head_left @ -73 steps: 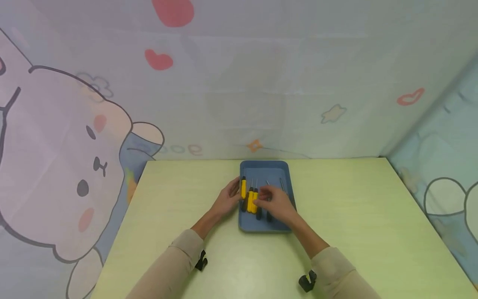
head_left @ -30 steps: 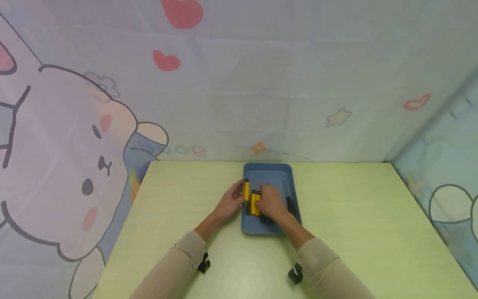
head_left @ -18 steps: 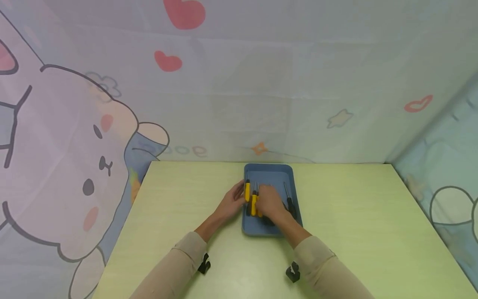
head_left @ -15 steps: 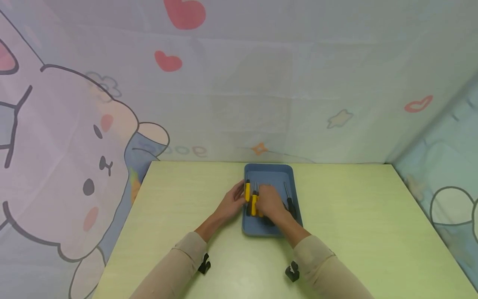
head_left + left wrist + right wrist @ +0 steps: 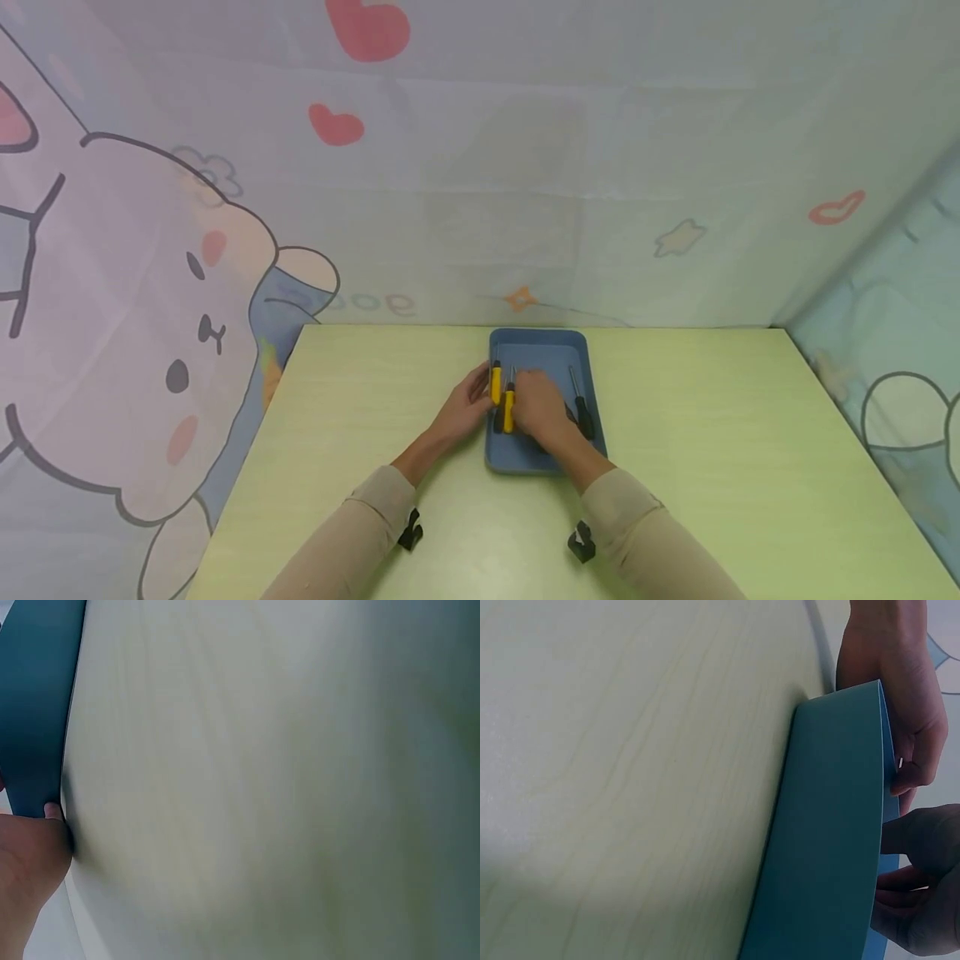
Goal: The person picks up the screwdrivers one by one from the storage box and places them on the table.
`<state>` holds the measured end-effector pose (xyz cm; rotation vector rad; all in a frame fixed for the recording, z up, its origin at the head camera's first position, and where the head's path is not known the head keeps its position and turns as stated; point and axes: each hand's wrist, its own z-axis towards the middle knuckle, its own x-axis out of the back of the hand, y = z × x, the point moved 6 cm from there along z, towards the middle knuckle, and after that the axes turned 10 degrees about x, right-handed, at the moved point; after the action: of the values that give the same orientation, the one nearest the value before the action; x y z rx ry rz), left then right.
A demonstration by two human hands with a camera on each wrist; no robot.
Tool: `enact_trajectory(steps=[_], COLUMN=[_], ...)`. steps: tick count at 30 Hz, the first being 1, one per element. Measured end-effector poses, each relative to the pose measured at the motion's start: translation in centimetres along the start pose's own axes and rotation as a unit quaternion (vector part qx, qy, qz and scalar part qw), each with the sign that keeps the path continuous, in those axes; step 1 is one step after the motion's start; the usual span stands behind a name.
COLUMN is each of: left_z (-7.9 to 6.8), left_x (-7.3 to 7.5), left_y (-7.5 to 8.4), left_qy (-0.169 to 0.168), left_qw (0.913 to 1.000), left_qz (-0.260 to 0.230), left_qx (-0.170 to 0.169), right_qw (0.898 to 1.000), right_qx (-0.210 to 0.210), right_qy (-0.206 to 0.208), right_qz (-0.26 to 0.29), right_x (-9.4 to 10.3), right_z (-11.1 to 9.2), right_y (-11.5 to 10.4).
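Observation:
Several screwdrivers lie in a blue tray (image 5: 537, 335). My left hand (image 5: 461, 412) grips the tray's left side, its thumb tip by a yellow-handled screwdriver (image 5: 496, 383) along that wall. Close by lie a dark handle (image 5: 499, 419) and a second yellow-handled screwdriver (image 5: 509, 410). My right hand (image 5: 543, 408) reaches down into the tray just right of these, with bent fingers that pinch at a screwdriver hidden under the hand. In the right wrist view, thumb and fingers of the right hand (image 5: 930, 855) dip past the tray wall (image 5: 821, 802). A black-handled screwdriver (image 5: 583, 414) lies along the right side.
The tray stands at the back middle of a pale yellow-green table (image 5: 690, 433), near a cloth backdrop (image 5: 525, 208) with cartoon prints. Black straps hang from both sleeves, the right strap (image 5: 581, 542) over the table.
My right hand has shifted left across the tray, covering the other yellow-handled screwdriver and uncovering the black one at right. The left hand has stayed on the tray's side.

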<state>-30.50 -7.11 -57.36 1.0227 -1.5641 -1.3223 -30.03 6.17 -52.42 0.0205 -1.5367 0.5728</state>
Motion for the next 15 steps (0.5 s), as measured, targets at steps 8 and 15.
enact_trajectory(steps=[8, 15], left_z=[0.0, 0.1], left_x=[-0.1, 0.1], left_y=[-0.1, -0.2], left_qy=[-0.006, 0.001], left_qw=[0.9999, 0.9998], left_qz=[-0.007, 0.015], left_qx=[0.005, 0.01], right_qw=[1.0, 0.996], right_qx=[0.004, -0.007], right_qy=[0.007, 0.021], right_qz=[0.024, 0.092], right_x=[-0.1, 0.3], right_z=[0.1, 0.3], right_y=[0.5, 1.6])
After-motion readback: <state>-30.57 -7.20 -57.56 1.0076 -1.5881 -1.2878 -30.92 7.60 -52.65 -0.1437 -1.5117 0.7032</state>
